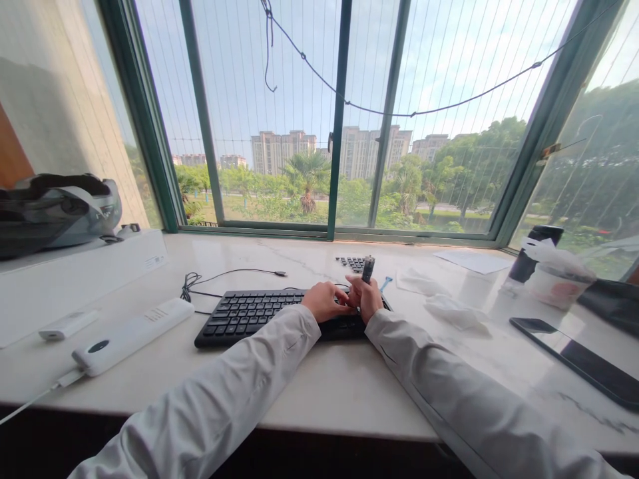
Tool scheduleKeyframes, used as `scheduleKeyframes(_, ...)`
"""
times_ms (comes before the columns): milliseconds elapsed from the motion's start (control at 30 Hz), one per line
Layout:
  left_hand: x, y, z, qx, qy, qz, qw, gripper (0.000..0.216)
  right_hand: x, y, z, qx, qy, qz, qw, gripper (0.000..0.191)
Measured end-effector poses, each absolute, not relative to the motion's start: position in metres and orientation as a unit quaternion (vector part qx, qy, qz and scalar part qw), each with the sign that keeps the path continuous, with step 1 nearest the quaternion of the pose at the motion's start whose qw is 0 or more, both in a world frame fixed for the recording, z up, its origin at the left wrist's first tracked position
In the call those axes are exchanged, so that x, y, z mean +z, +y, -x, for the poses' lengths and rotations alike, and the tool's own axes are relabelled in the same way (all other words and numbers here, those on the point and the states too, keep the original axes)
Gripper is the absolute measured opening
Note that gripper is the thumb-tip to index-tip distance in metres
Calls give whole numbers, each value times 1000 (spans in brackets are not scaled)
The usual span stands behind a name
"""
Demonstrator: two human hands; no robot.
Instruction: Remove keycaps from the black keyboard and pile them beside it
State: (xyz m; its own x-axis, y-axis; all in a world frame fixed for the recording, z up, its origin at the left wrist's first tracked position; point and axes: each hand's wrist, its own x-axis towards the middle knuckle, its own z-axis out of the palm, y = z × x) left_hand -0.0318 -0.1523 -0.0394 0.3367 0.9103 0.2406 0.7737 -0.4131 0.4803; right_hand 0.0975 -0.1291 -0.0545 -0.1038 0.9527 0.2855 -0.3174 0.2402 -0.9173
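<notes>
A black keyboard (252,313) lies on the white marble-like counter, its right part covered by my hands. My right hand (367,298) is closed round a dark, narrow tool (368,269) with a metallic upper end; the tool stands nearly upright, and its lower end is hidden. Over the same part of the keyboard, my left hand (327,301) has its fingers bent together, touching or almost touching the right hand. What lies between its fingertips is hidden. Several loose black keycaps (353,262) sit behind the keyboard. Just right of my right hand is a small blue tool (386,284).
A cable (239,271) runs behind the keyboard. To the left are a white power bank (132,336), a smaller white device (67,326) and a white box (74,279). Crumpled tissues (456,313), a phone (574,356) and a bagged tub (559,283) occupy the right. Windows stand behind.
</notes>
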Motion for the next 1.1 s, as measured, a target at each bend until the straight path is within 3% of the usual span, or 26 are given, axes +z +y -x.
scheduleKeyframes(867, -37, -152, 32, 237, 521, -809, 134, 40, -56, -132, -101, 494, -582, 288, 578, 41)
scheduleKeyframes(1100, -39, -151, 31, 229, 544, -799, 111, 39, -55, -136, -106, 471, -644, 280, 534, 36)
